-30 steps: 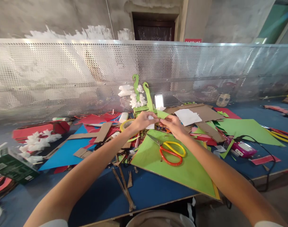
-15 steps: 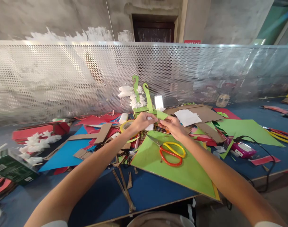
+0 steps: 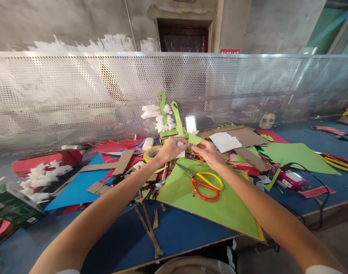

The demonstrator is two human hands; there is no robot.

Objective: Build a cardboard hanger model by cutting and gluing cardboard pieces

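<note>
The left hand [image 3: 173, 149], right hand [image 3: 210, 153] and both arms [image 3: 111, 205] are bare up to short white sleeves [image 3: 320, 269].

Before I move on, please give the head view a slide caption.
Left hand holding white paper close to the right hand, beyond red-and-yellow-handled scissors lying on a green sheet.

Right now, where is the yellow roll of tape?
In the head view, slightly left of centre, the yellow roll of tape lies between a brown cardboard strip and the person's left hand.
</note>
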